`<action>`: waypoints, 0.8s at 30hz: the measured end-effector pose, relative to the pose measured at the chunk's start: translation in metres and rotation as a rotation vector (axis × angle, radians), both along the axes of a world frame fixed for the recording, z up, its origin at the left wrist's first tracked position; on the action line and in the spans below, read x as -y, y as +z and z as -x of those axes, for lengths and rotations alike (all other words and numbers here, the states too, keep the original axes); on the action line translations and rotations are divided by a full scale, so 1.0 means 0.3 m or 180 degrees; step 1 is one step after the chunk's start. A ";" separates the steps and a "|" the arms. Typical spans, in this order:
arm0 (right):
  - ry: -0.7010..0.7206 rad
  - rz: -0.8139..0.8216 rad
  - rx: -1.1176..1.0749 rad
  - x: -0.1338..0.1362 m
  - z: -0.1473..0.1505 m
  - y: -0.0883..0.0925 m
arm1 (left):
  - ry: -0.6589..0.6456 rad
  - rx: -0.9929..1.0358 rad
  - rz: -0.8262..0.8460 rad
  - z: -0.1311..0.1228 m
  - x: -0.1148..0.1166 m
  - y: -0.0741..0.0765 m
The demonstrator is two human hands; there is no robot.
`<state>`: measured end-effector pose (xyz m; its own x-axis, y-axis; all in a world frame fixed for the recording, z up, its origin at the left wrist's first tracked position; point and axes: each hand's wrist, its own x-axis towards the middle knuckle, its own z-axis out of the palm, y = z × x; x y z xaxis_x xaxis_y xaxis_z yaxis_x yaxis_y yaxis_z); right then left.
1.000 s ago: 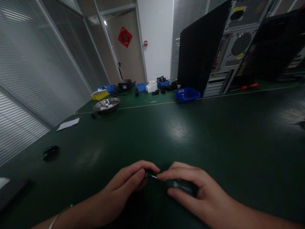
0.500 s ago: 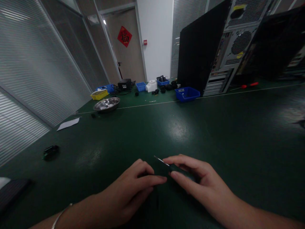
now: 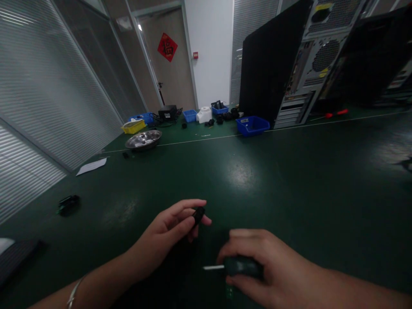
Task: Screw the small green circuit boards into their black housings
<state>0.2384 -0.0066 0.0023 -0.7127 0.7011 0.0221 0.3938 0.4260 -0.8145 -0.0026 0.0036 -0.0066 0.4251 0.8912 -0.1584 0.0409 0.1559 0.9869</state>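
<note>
My left hand (image 3: 170, 231) pinches a small black oval part (image 3: 198, 215) between thumb and fingers, a little above the green table (image 3: 289, 180). My right hand (image 3: 260, 266) is closed round the dark handle of a small screwdriver (image 3: 231, 267). Its thin silver shaft points left, low over the table in front of me. Both hands are near the front edge, the left one further forward and higher. A thin bracelet shows on my left wrist.
A small black device (image 3: 67, 204) lies at the left. Further back stand a metal bowl (image 3: 143, 140), a sheet of paper (image 3: 92, 166), a yellow bin (image 3: 133, 126), blue bins (image 3: 252, 125), and an open computer tower (image 3: 289, 64). A red-handled tool (image 3: 334, 113) lies at back right.
The hands have come apart. My left hand has lifted the black part forward and up. My right hand has drawn the screwdriver back toward me and turned its shaft to point left.
</note>
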 end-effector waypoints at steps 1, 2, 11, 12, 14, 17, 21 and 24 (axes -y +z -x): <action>0.0204 0.0042 0.0113 -0.001 -0.004 0.010 | 0.0106 0.0064 0.0087 0.000 -0.002 0.000; 0.0355 0.0060 0.0167 -0.003 -0.007 0.019 | 0.0207 0.0112 0.0178 -0.001 -0.003 0.000; 0.0511 -0.0426 0.0221 0.015 -0.008 0.006 | 0.0554 0.0333 0.0449 -0.004 -0.014 -0.007; 0.0502 -0.0413 0.0178 0.013 -0.008 -0.002 | 0.0543 0.0274 0.0467 -0.002 -0.015 -0.008; 0.0405 -0.0350 -0.0092 0.006 -0.006 -0.021 | 0.0434 0.0214 0.0540 0.000 -0.016 -0.009; -0.0128 -0.0162 -0.0519 -0.010 0.000 -0.046 | 0.0097 0.0199 0.0518 -0.005 -0.010 -0.007; -0.0931 0.1098 -0.0840 -0.020 0.014 -0.055 | -0.0122 -0.0060 0.0302 -0.019 0.007 -0.001; -0.1030 0.1626 -0.1263 -0.015 0.025 -0.045 | -0.0197 -0.0139 0.0252 -0.030 0.024 0.004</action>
<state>0.2307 -0.0022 -0.0112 -0.4739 0.8676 -0.1508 0.0690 -0.1341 -0.9886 0.0063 -0.0036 -0.0054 0.4701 0.8474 -0.2470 0.0957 0.2292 0.9687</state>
